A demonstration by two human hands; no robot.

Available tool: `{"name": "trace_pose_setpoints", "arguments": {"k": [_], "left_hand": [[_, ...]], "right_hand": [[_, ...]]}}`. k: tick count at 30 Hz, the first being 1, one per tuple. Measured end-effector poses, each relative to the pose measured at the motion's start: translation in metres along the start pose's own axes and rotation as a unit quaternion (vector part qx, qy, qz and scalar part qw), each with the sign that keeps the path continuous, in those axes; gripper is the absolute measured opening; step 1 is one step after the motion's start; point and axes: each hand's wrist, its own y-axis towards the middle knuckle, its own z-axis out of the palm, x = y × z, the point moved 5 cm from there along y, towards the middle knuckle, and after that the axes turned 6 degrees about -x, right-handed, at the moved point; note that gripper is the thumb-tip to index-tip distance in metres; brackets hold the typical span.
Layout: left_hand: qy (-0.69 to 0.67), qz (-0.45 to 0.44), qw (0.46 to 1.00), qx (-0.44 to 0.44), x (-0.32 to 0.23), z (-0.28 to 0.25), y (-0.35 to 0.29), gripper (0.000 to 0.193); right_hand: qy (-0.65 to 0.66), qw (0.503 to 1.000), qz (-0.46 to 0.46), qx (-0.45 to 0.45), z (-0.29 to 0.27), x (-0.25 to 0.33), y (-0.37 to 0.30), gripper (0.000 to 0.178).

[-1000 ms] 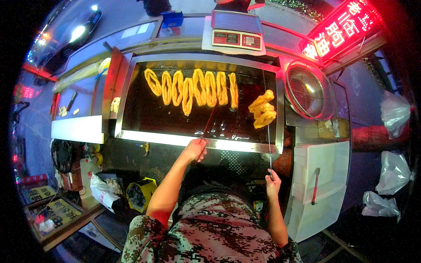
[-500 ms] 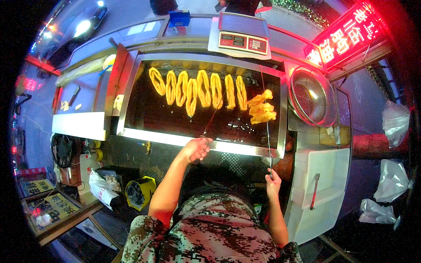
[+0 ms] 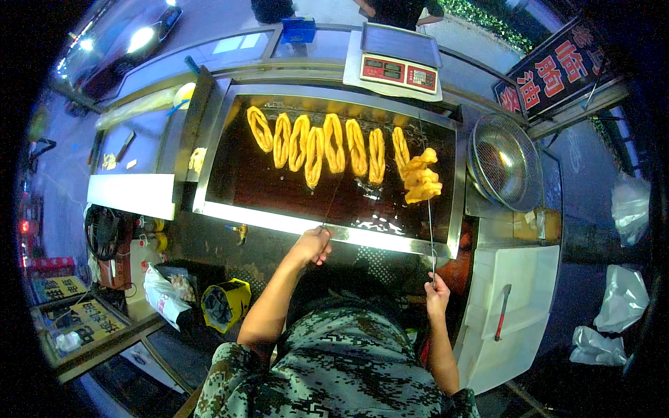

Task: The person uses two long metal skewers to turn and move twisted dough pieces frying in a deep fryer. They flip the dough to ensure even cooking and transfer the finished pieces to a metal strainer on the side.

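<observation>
First, at nine o'clock from the steel-rimmed pan (image 3: 279, 221), a white panel (image 3: 132, 196) stands well apart from the food. From the pan's ten o'clock, a row of seven golden dough loops (image 3: 335, 144) runs across its upper half, side by side in a dark liquid (image 3: 265, 191) that looks like oil. Each should be light, slick and probably hot, its skin stiff enough to crack yet likely to bend if lifted by one end; the long slit down the middle of most looks the best place for a rod to catch, rather than a pinch at the tip. At six o'clock, just outside the near rim, the left hand (image 3: 315, 246) has its fingers curled round a thin dark rod (image 3: 333, 200) that slants up over the pan; whether its tip touches a loop, I cannot tell. Toward three o'clock, an eighth loop (image 3: 400, 145) lies against or just beside a lumpy dough cluster (image 3: 422, 180), which looks heavier and more awkward, best supported from beneath, since its pieces could slip or tear apart. At half past four, the right hand (image 3: 437, 296) grips a second thin rod (image 3: 431, 230) whose far end reaches that cluster; whether it pierces or underlies it is unclear. Beyond the three o'clock rim sits a round wire strainer (image 3: 505, 160).
</observation>
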Motion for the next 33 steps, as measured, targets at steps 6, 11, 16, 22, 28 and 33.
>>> {"name": "trace_pose_setpoints", "arguments": {"k": [6,11,16,22,28,33], "left_hand": [[-0.044,-0.034,0.998,-0.009,0.012,-0.024,-0.024,0.032],[0.343,0.146,0.904,-0.210,0.037,-0.056,0.018,0.033],[0.084,-0.006,0.995,-0.061,0.008,-0.034,0.011,0.034],[-0.207,-0.001,0.977,0.056,0.003,-0.051,-0.036,0.034],[0.239,0.058,0.951,-0.190,0.015,-0.085,-0.066,0.030],[0.425,0.098,0.864,-0.251,0.031,-0.085,-0.067,0.031]], "right_hand": [[-0.014,1.000,-0.012,-0.002,0.002,0.004,-0.002,0.035],[-0.017,1.000,-0.016,0.010,0.008,0.003,-0.002,0.036],[-0.008,1.000,-0.019,0.016,0.014,0.016,-0.004,0.035],[-0.021,1.000,-0.006,0.015,0.018,0.022,-0.010,0.034],[-0.019,1.000,0.004,0.018,0.028,0.025,-0.011,0.033],[-0.007,0.999,-0.025,0.025,0.033,0.018,-0.007,0.034]]}}
